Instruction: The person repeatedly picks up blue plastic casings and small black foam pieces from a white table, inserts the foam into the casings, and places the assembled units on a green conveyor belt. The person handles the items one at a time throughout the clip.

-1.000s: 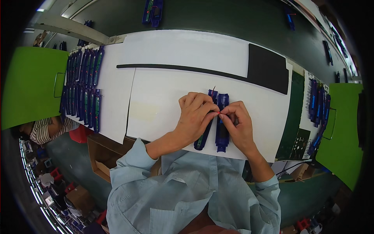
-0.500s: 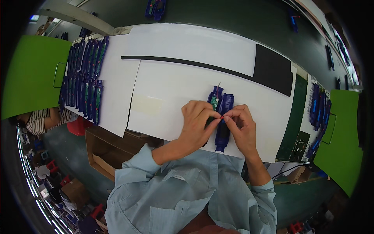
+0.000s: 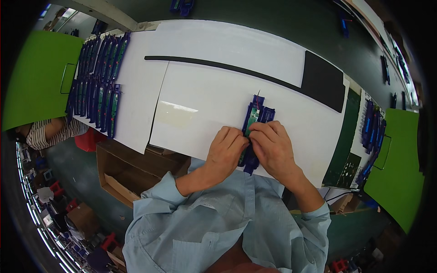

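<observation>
An opened dark blue plastic housing lies upright before me on the white work surface. Its left half (image 3: 256,101) carries a long green circuit board (image 3: 253,116), and a thin wire stands up from its far end. Beside it on the right is the other half (image 3: 269,112), a plain blue shell partly covered by my fingers. My left hand (image 3: 226,148) is closed at the left edge of the board half, fingertips bent inward. Over the middle of the board, my right hand (image 3: 274,148) is closed with thumb and fingers together. What the fingertips of either hand pinch is hidden.
Rows of blue housings with green boards (image 3: 101,104) lie at the left, and several blue housings (image 3: 372,127) at the right. A black strip (image 3: 218,65) and black mat (image 3: 322,79) lie beyond. A cardboard box (image 3: 114,168) stands below left; a person in striped clothing (image 3: 52,133) sits there.
Both hands have shifted from a small red piece between the halves onto the board half. The right hand moved left across the plain shell. The view has tilted slightly.
</observation>
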A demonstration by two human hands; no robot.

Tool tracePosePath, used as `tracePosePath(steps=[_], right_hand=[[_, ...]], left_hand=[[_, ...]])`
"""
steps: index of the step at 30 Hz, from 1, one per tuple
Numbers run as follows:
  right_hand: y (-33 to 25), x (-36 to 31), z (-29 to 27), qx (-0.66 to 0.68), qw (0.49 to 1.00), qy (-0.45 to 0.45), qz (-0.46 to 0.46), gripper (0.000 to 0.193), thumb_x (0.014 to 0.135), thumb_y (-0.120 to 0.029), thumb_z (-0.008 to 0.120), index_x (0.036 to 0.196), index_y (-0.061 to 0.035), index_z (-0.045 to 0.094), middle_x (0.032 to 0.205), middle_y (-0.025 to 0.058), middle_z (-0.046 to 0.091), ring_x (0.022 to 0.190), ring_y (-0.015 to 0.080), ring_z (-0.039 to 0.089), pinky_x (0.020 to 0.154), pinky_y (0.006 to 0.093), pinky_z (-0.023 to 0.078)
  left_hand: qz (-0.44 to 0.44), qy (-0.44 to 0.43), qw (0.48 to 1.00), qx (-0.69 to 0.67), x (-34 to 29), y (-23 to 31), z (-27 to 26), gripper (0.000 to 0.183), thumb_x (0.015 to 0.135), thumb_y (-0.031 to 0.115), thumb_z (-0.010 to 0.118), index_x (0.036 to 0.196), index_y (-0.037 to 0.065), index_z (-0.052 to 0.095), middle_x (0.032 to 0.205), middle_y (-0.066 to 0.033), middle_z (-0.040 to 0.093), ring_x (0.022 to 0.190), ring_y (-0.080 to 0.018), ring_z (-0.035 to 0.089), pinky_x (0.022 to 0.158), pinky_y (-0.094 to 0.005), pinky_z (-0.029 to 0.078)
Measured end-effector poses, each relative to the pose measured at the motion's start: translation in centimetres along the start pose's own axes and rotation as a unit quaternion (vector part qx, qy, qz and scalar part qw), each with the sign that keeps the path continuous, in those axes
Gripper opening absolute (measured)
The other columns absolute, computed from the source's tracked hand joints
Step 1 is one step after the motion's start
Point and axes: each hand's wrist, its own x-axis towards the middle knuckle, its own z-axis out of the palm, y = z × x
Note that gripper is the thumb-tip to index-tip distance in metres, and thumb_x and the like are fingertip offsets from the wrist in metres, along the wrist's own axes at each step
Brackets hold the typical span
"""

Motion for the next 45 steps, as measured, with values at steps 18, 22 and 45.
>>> tracePosePath(steps=[18,22,45], right_hand=[[0.1,2.3,-1.5,0.067,0.981,-0.133,0.123,0.004,0.088,-0.006,0.075,0.088,-0.0043,0.071,0.106,0.0102,0.058,0.100,0.0301,0.061,0.089,0.0419,0.052],[0.1,2.5,-1.2,0.032,0.985,-0.133,0.104,0.001,0.088,-0.007,0.073,0.088,-0.0060,0.072,0.104,0.0091,0.057,0.098,0.0284,0.060,0.088,0.0410,0.049],[-0.1,3.3,-1.5,-0.011,0.986,-0.156,0.065,0.006,0.086,-0.006,0.075,0.087,-0.0094,0.069,0.097,0.0038,0.058,0.094,0.0233,0.056,0.085,0.0389,0.040]], left_hand=[[0.115,-0.057,0.990,0.050,-4.3,-1.2,-0.9,0.051,0.080,0.029,0.087,0.122,0.003,0.075,0.128,-0.0078,0.069,0.134,-0.0275,0.060,0.113,-0.0507,0.048],[0.117,-0.053,0.990,0.053,-4.5,-1.4,-0.6,0.049,0.082,0.030,0.086,0.122,0.003,0.075,0.128,-0.0078,0.069,0.135,-0.0274,0.060,0.113,-0.0509,0.048],[0.121,-0.047,0.990,0.055,-4.5,-1.7,-0.6,0.045,0.087,0.030,0.082,0.122,0.003,0.077,0.127,-0.0071,0.072,0.136,-0.0265,0.061,0.111,-0.0530,0.049]])
